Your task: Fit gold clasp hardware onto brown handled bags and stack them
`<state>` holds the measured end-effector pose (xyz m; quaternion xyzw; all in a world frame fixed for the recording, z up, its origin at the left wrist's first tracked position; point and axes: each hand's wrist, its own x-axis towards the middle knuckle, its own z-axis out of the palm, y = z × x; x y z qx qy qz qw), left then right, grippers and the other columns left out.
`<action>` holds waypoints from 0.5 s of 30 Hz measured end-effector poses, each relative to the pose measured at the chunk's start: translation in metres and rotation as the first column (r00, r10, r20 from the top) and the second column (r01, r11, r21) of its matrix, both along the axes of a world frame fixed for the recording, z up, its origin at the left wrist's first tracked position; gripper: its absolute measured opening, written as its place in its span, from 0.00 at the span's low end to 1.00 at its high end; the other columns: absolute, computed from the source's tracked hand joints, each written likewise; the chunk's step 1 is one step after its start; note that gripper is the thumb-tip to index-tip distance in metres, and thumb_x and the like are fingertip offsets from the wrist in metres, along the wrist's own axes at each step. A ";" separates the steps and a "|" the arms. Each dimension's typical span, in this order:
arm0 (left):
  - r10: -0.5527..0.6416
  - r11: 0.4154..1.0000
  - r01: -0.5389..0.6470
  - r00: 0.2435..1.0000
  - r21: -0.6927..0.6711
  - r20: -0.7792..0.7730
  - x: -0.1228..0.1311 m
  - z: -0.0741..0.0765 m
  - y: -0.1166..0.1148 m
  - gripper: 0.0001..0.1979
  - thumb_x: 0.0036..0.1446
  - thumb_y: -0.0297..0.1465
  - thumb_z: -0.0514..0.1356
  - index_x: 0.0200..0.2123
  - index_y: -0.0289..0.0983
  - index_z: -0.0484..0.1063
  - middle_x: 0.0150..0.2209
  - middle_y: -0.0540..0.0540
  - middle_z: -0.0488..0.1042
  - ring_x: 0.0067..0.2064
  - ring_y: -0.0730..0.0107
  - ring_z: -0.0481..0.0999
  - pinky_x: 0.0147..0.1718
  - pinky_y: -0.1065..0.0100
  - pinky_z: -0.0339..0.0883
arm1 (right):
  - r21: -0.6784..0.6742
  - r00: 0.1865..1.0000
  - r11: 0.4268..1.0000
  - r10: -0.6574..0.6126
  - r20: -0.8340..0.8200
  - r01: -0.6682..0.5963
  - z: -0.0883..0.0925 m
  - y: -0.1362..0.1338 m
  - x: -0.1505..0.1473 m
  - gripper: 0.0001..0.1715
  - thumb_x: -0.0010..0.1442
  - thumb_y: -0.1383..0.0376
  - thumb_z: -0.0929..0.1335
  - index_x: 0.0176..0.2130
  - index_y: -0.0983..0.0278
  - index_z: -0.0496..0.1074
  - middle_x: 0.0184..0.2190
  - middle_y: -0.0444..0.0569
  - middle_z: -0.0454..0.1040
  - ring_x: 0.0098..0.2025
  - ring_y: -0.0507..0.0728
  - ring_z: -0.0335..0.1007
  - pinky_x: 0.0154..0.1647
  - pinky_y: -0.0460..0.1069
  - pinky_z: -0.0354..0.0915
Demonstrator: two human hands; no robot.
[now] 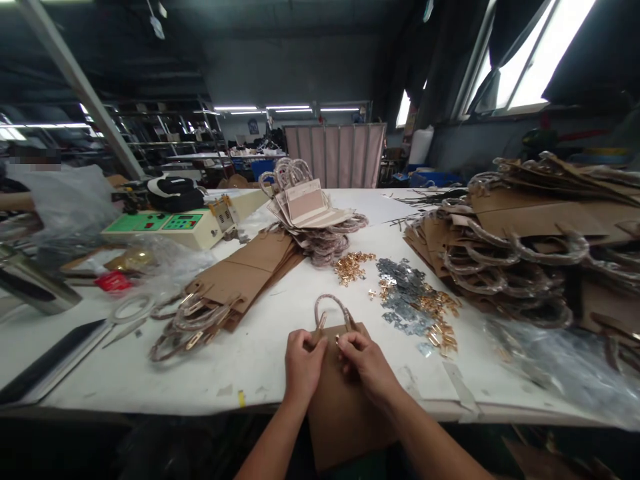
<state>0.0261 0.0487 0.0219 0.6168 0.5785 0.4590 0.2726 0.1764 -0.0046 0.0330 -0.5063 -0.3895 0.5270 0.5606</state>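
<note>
A brown bag panel (pixel 345 427) lies over the table's front edge, its wrapped loop handle (pixel 331 297) standing up at the far end. My left hand (pixel 305 365) is closed on the panel's upper left corner, thumb on top beside one handle base. Close to the other base, my right hand (pixel 367 363) pinches a small gold metal piece (pixel 337 339) just over the panel's surface; its exact shape is too small to tell. Beyond my right hand lie grey metal plates (pixel 403 287) and loose gold fittings (pixel 443 327).
Stacked brown panels with handles (pixel 245 273) lie to the left, a taller pile (pixel 530 227) to the right. Pale bag pieces (pixel 310 203) and more gold fittings (pixel 350 268) sit ahead. A control box (pixel 165 227), notebook (pixel 55 360), tape roll (pixel 131 308) and metal flask (pixel 37 283) occupy the left.
</note>
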 end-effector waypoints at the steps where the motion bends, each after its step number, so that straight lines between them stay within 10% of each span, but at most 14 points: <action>1: 0.012 1.000 -0.012 1.000 -0.021 0.000 0.001 0.000 -0.002 0.14 0.54 0.38 0.63 0.25 0.42 0.60 0.30 0.51 0.66 0.35 0.63 0.69 0.38 0.62 0.65 | -0.001 1.000 1.000 0.015 -0.014 -0.015 -0.004 0.003 -0.003 0.22 0.59 0.47 0.74 0.34 0.62 0.74 0.28 0.42 0.74 0.23 0.51 0.66 0.26 0.46 0.58; 6: -0.009 0.991 0.011 1.000 -0.137 0.012 -0.001 0.005 -0.005 0.05 0.57 0.34 0.58 0.35 0.42 0.64 0.29 0.51 0.72 0.33 0.62 0.73 0.35 0.64 0.65 | 0.040 0.987 0.997 0.076 -0.145 -0.071 -0.012 0.003 0.004 0.21 0.59 0.48 0.75 0.36 0.63 0.74 0.34 0.46 0.77 0.29 0.51 0.71 0.34 0.47 0.65; 15: -0.113 0.948 0.140 0.988 -0.286 0.110 -0.029 0.023 -0.003 0.17 0.54 0.32 0.61 0.48 0.40 0.71 0.35 0.45 0.79 0.39 0.55 0.78 0.42 0.60 0.66 | 0.026 0.993 1.000 0.017 -0.114 -0.014 -0.022 0.000 0.004 0.24 0.57 0.49 0.76 0.43 0.62 0.75 0.27 0.45 0.79 0.27 0.53 0.71 0.32 0.49 0.66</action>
